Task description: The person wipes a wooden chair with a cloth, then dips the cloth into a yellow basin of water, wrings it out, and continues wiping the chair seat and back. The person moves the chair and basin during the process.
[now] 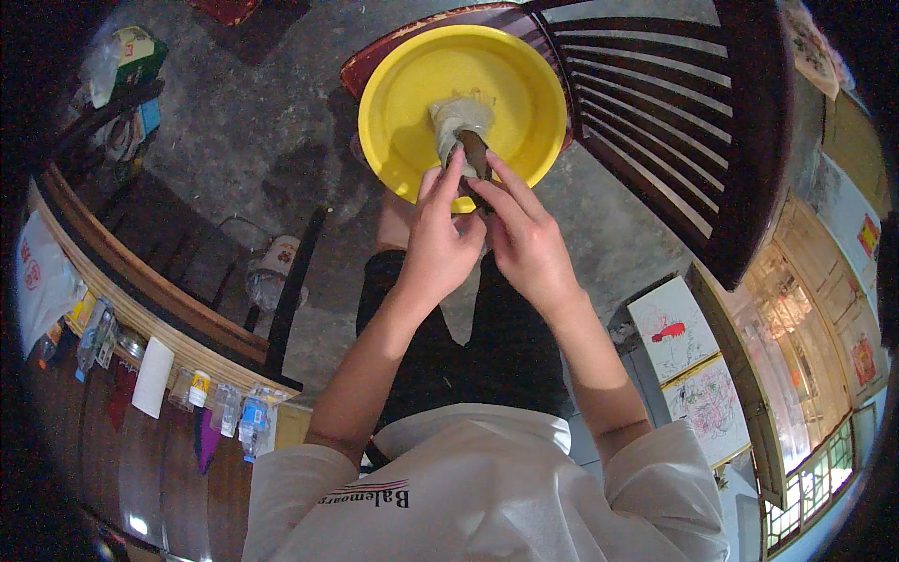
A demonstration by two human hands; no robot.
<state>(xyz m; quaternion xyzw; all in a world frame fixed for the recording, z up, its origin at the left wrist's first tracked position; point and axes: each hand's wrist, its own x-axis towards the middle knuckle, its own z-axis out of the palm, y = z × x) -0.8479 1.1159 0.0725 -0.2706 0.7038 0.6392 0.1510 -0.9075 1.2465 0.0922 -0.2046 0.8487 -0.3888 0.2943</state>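
Note:
A round yellow plastic basin (400,84) rests on the seat of a dark wooden chair in front of me. Over its near rim, both my hands pinch a dark brown, elongated object (473,149); what it is exactly I cannot tell. My left hand (446,235) holds it from the left, fingertips pointing away from me. From the right, my right hand (523,239) has its index finger and other fingertips against it. Just beyond lies a crumpled greyish-white bundle (460,116), partly hidden by the brown object. A pale yellowish patch (481,98) shows beside the bundle.
The chair's slatted back (646,105) rises at the right. To the left is a wooden table (91,456) with a paper roll (152,377) and several plastic bottles near its edge. Drawings (706,407) on white sheets stand at the lower right. The floor (218,119) is grey concrete.

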